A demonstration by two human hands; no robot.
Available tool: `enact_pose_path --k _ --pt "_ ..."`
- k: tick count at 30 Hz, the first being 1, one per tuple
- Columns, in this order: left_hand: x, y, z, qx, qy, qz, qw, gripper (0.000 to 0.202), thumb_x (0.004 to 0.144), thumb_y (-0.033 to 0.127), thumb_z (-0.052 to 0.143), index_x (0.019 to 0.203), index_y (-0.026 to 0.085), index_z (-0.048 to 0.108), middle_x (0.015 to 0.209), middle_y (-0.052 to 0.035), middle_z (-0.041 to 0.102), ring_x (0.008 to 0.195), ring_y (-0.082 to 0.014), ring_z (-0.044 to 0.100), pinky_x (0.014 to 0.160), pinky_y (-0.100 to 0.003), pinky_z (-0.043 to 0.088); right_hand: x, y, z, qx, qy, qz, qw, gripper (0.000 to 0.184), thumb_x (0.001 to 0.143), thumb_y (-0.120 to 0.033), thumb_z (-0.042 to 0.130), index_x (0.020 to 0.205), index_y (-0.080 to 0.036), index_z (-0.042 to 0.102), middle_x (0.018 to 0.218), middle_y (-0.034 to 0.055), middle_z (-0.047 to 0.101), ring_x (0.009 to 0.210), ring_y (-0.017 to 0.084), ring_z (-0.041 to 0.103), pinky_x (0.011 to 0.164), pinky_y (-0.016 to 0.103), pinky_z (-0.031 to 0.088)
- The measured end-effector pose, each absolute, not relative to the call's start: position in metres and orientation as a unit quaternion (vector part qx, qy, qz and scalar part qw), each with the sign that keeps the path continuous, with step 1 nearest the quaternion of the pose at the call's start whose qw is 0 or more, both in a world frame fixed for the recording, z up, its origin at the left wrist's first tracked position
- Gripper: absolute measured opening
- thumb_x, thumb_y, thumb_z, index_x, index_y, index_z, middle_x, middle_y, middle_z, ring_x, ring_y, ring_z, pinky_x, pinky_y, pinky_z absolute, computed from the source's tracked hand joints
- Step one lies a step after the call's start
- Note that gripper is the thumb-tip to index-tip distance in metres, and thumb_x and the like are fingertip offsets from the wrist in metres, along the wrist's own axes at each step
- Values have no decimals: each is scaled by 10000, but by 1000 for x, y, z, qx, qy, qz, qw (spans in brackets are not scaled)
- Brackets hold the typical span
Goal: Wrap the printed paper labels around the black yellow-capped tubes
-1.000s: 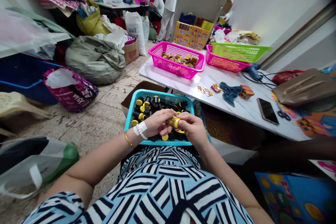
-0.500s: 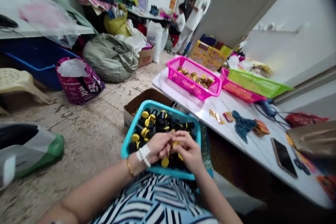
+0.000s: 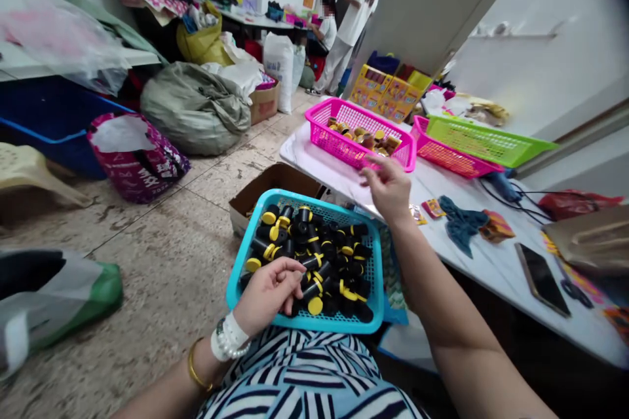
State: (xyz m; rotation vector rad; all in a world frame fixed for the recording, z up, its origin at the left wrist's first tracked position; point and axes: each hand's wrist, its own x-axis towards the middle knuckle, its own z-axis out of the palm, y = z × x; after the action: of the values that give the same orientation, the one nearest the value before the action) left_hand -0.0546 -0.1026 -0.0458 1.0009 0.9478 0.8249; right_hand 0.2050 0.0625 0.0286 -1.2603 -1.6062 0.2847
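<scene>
A blue basket (image 3: 234,275) rests on my lap, filled with several small black bottles with yellow caps (image 3: 334,255). My left hand (image 3: 268,288) lies at its near left corner, fingers curled down onto one of the bottles. My right hand (image 3: 388,186) is stretched out over the white table (image 3: 334,170), just at the near rim of a pink basket (image 3: 314,121) that holds several yellow-labelled bottles (image 3: 363,137). Its fingers are loosely spread and nothing shows in them.
A second pink basket (image 3: 442,157) with a green basket (image 3: 486,141) on it stands further right. On the table lie a blue cloth (image 3: 459,226), a phone (image 3: 543,278) and scissors (image 3: 574,291). An open cardboard box (image 3: 268,183) sits on the floor. Two people (image 3: 354,6) are at the back.
My hands were together over the blue basket on a yellow-labelled bottle. My right hand has since reached out to the pink basket; my left has dropped back among the black bottles.
</scene>
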Motion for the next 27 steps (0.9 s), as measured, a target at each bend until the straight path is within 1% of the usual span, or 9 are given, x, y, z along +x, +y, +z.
enact_pose_path --k 2,3,6,9,12,16,17,22,27 --pt "-66 -104 -41 518 464 391 603 344 891 474 590 1004 152 637 686 -10 649 470 -90 530 476 -208 414 184 32 -8 -514 -729 157 423 200 878 -315 624 1004 -239 759 940 55 735 799 190 689 794 366 579" --pt "-72 -102 -38 556 486 403 540 309 904 441 577 1004 158 651 712 -21 663 518 -108 565 521 -226 452 174 15 -26 -508 -757 165 376 176 880 -300 623 957 -247 772 921 57 743 842 207 691 828 377 563" --pt "-89 -85 -32 656 540 411 329 243 902 374 582 989 178 696 869 -63 721 709 -160 643 685 -275 508 154 -30 -63 -521 -789 154 287 198 878 -256 620 1002 -250 775 948 91 749 885 241 674 834 400 541" --pt "-94 -65 -35 716 548 370 223 268 891 390 594 1016 179 702 907 -70 730 730 -180 649 705 -289 505 160 -51 -67 -519 -794 164 272 211 861 -257 657 1041 -273 765 920 71 755 903 238 666 841 384 540" --pt "-83 -56 -46 756 517 334 223 293 890 417 594 1032 184 701 875 -59 727 620 -158 618 627 -271 494 200 -48 -49 -540 -767 122 324 194 903 -292 622 1040 -273 757 978 64 750 937 225 660 883 379 525" --pt "-66 -60 -52 775 471 328 266 291 894 420 586 1013 189 716 887 -57 735 550 -130 590 553 -244 476 281 -21 -26 -665 -636 -107 376 196 896 -300 615 1008 -232 761 985 98 714 986 263 597 961 447 443" --pt "-63 -61 -51 771 474 329 270 288 893 417 589 1007 188 720 887 -56 739 543 -128 586 544 -243 472 299 -12 -25 -680 -614 -123 381 199 887 -290 620 992 -206 765 985 124 698 997 279 572 974 469 414" --pt "-64 -61 -43 738 498 324 320 291 885 420 605 1001 192 743 899 -53 760 614 -148 629 577 -249 492 341 16 -35 -700 -588 -110 390 71 748 -211 738 684 -182 748 769 115 668 826 248 555 853 426 430" --pt "-66 -70 -29 704 497 368 349 281 893 406 599 980 186 751 927 -70 757 736 -175 662 663 -271 516 336 11 -36 -704 -546 -116 439 93 771 -240 720 693 -191 736 737 96 696 817 244 589 829 402 442"
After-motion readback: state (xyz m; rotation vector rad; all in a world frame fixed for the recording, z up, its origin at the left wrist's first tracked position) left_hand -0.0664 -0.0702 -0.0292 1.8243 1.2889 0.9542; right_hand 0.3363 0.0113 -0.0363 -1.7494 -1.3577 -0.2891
